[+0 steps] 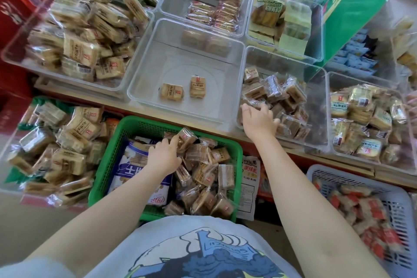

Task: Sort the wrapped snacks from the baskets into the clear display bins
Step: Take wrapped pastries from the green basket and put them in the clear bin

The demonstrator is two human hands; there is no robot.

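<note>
Reaching into the green basket (234, 165) near the body, the left hand (165, 156) curls its fingers round a wrapped snack (186, 139) at the far side of the heap, its long axis tilted from near-left up to far-right. The right hand (259, 119) stretches farther, over the near wall of a clear bin (316, 133) on the right, fingers bent down onto the brown packets (291, 106) piled there; whether it actually grips one I cannot tell. Between the two arms, farther back, the middle bin (144, 88) holds only two tan packets (172, 92), one lying with its long axis left to right, the other (198, 86) pointing near to far, slightly apart. A grey basket (404, 205) of orange-wrapped snacks sits at the near right.
</note>
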